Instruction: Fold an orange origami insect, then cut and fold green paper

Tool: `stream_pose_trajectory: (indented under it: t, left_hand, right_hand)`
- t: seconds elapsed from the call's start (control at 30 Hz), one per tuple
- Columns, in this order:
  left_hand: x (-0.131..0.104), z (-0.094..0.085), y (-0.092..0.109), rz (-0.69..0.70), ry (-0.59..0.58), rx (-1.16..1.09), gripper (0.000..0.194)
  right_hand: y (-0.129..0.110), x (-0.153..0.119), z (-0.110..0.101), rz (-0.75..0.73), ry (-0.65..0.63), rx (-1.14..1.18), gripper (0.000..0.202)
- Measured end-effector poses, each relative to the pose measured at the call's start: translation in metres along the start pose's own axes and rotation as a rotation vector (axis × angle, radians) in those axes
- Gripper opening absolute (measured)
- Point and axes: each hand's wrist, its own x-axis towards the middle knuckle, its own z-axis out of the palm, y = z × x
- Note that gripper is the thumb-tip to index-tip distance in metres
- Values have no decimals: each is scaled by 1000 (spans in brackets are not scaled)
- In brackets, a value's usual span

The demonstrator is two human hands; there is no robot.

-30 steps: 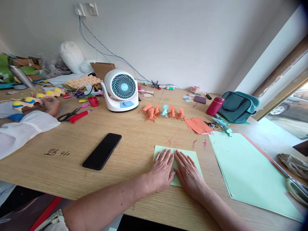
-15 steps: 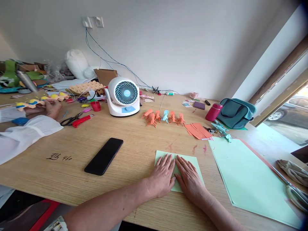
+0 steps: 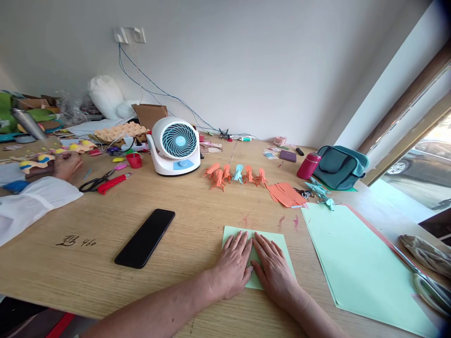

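A small light green paper lies flat on the wooden table near its front edge. My left hand rests palm down on its left part, fingers extended. On its right part lies my right hand, also flat with the fingers stretched out. The two hands are side by side, their thumbs close together over the middle of the sheet. The hands cover much of the paper. To the right is a stack of larger light green sheets, with scissors on its right side.
A black phone lies left of my hands. Behind are a white fan, folded orange figures, orange paper, a pink bottle and a teal bag. Another person's hand is at the far left, near red-handled pliers.
The view has shifted slightly, so things on the table appear a little further left and lower. My hands remain flat on the small green paper.
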Motion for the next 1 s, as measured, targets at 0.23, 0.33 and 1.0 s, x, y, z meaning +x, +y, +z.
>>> stream_pose_trajectory:
  t: [0.23,0.33,1.0]
  left_hand:
    - [-2,-4,0,-12,-12,-10,66]
    - [-3,-6,0,-9,-3,-22,66]
    - [-1,-22,3,-36,-88,-73,64]
  right_hand:
    - [4,-2,9,-17,20,-40,54]
    - [5,-3,11,-33,19,-62,55]
    - [3,-3,9,-27,10,-81,54]
